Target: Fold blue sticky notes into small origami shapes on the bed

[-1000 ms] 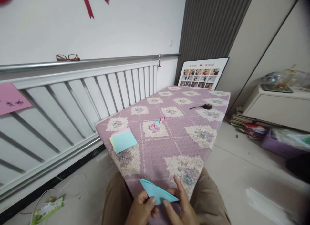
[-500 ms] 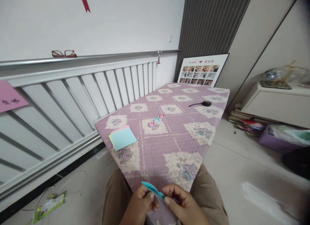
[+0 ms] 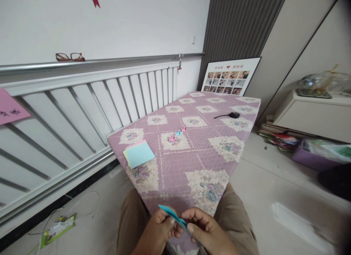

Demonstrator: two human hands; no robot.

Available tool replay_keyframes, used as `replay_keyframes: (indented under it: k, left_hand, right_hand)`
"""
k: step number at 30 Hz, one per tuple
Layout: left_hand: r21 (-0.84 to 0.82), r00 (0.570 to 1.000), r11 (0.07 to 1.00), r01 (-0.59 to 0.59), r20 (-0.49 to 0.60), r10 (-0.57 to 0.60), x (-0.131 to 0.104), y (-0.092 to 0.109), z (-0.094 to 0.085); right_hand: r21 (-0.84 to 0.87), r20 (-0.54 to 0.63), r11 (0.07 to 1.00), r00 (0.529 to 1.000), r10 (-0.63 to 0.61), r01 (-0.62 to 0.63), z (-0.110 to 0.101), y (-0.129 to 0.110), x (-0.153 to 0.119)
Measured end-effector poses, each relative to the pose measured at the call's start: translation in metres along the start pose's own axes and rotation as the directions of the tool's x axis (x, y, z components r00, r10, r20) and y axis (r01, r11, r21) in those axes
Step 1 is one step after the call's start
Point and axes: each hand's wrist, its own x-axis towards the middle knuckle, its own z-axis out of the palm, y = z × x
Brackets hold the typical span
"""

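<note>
Low in the head view, a folded piece of blue paper (image 3: 173, 214) is held between both hands above the near corner of the table. My left hand (image 3: 160, 229) pinches its left part between thumb and fingers. My right hand (image 3: 204, 229) is closed on its right end, thumb against the paper. Farther up the cloth stand small folded paper figures, a near pink one (image 3: 172, 138), a blue one (image 3: 178, 132) and a far pink one (image 3: 184, 129). To the left lies a stack of coloured paper sheets (image 3: 140, 155), pale blue on top.
A purple flowered cloth (image 3: 175, 163) covers the table. A black cable-like object (image 3: 234, 115) lies toward its far right. A white radiator (image 3: 109, 101) runs along the left, with glasses (image 3: 70, 57) on the pipe above. A power strip (image 3: 58, 231) sits on the floor.
Both hands remain on the blue paper, with the fingers shifted slightly and the paper tilted a little more. The camera view has moved slightly.
</note>
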Motion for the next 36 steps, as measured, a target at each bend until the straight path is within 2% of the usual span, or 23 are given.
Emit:
replay_keyframes:
  k: [5, 10, 14, 17, 19, 22, 27, 36]
  left_hand:
    - [0.007, 0.999, 1.000, -0.001, 0.044, 0.001, -0.002, 0.002, 0.000]
    - [0.036, 0.999, 0.999, -0.008, 0.054, 0.006, -0.002, 0.004, 0.001]
    - [0.068, 0.999, 0.998, 0.007, 0.034, -0.010, 0.000, 0.002, -0.001]
    - [0.139, 1.000, 0.990, 0.018, 0.009, -0.019, 0.002, 0.000, -0.004]
    - [0.202, 1.000, 0.979, 0.028, -0.014, -0.026, 0.003, -0.002, -0.008]
    - [0.274, 0.999, 0.961, 0.028, -0.027, -0.021, 0.004, -0.006, -0.014]
    - [0.366, 0.998, 0.931, -0.008, 0.054, -0.013, 0.004, -0.007, -0.017]
    - [0.557, 0.990, 0.831, 0.004, 0.117, -0.083, -0.003, 0.011, -0.005]
  right_hand:
    - [0.050, 0.072, 0.997, 0.995, -0.065, 0.061, 0.005, -0.010, -0.002]
    - [-0.022, 0.023, 0.999, 0.999, -0.025, 0.025, 0.007, -0.011, -0.003]
    - [-0.119, -0.006, 0.987, 0.994, -0.107, 0.105, 0.003, -0.004, -0.001]
    - [-0.367, -0.057, 0.911, 0.972, -0.227, 0.191, -0.003, -0.001, 0.000]
    - [-0.524, -0.019, 0.817, 0.955, -0.296, 0.242, -0.007, -0.002, -0.001]
    - [-0.639, 0.074, 0.705, 0.937, -0.341, 0.307, -0.011, -0.006, -0.002]
    - [-0.688, 0.107, 0.667, 0.949, -0.297, 0.286, -0.011, -0.006, -0.003]
    - [-0.654, 0.096, 0.715, 0.965, -0.246, 0.247, -0.003, 0.000, 0.007]
